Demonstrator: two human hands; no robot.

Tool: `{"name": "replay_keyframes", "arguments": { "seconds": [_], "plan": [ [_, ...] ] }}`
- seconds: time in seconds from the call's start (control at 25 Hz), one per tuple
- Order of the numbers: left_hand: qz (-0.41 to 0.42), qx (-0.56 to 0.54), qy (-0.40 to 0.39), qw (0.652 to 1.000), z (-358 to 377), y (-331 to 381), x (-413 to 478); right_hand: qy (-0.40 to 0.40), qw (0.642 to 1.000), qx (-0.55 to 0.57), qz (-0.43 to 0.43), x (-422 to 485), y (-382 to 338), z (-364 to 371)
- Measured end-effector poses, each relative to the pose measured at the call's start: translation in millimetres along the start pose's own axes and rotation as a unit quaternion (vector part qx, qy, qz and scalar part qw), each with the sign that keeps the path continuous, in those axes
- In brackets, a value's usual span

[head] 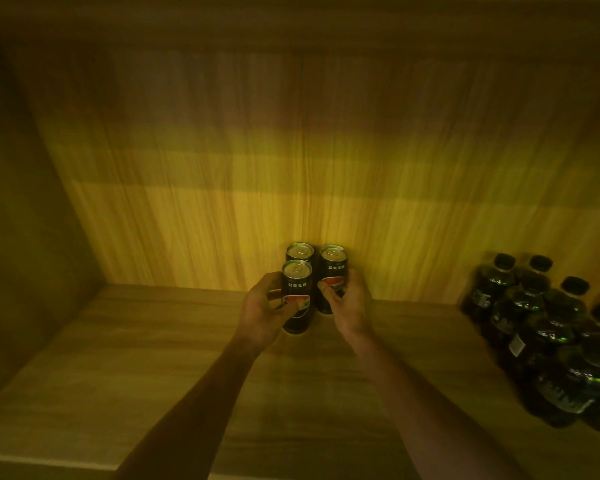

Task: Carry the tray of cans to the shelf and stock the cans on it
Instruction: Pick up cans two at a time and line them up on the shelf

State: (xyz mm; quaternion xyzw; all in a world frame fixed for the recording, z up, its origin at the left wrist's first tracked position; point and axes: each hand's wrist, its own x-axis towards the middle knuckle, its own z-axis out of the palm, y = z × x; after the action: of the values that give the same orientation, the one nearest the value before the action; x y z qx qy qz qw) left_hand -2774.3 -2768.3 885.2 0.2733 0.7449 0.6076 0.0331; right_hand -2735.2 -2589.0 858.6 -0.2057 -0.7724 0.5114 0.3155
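Three black cans with silver tops stand near the back of a wooden shelf (153,358). My left hand (262,308) grips the front left can (297,292), which stands upright on the shelf board. My right hand (349,303) grips the right can (332,271), also upright, close to the back wall. A third can (300,252) stands free behind the front left one, touching or nearly touching it. No tray is in view.
A cluster of several dark bottles with black caps (551,337) fills the right end of the shelf. The wooden back wall (291,168) rises right behind the cans. A side panel (21,237) closes the left end.
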Motion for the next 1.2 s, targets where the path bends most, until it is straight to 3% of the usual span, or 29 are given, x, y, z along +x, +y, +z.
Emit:
{"name": "replay_keyframes", "arguments": {
  "seconds": [0.28,0.4,0.56,0.68,0.8,1.04,1.2],
  "plan": [
    [-0.013,-0.002,-0.004,1.0,2,0,-2,-0.005,0.998,-0.059,-0.009,0,-3,-5],
    [-0.067,0.098,-0.009,0.993,6,4,-14,-0.047,0.99,-0.128,-0.023,-14,-6,-20],
    [-0.067,0.362,-0.06,0.928,4,25,-52,-0.116,0.944,-0.306,-0.046,-51,-18,-53],
    [-0.01,0.471,-0.133,0.872,5,46,-91,-0.169,0.891,-0.415,-0.073,-96,-36,-74],
    [0.074,0.538,-0.158,0.825,10,72,-139,-0.179,0.848,-0.472,-0.159,-154,-57,-92],
    [0.074,0.571,-0.155,0.803,-1,108,-222,-0.2,0.829,-0.478,-0.211,-235,-96,-132],
    [0.047,0.568,-0.129,0.811,-4,131,-259,-0.2,0.822,-0.482,-0.229,-267,-112,-159]
  ]
}}
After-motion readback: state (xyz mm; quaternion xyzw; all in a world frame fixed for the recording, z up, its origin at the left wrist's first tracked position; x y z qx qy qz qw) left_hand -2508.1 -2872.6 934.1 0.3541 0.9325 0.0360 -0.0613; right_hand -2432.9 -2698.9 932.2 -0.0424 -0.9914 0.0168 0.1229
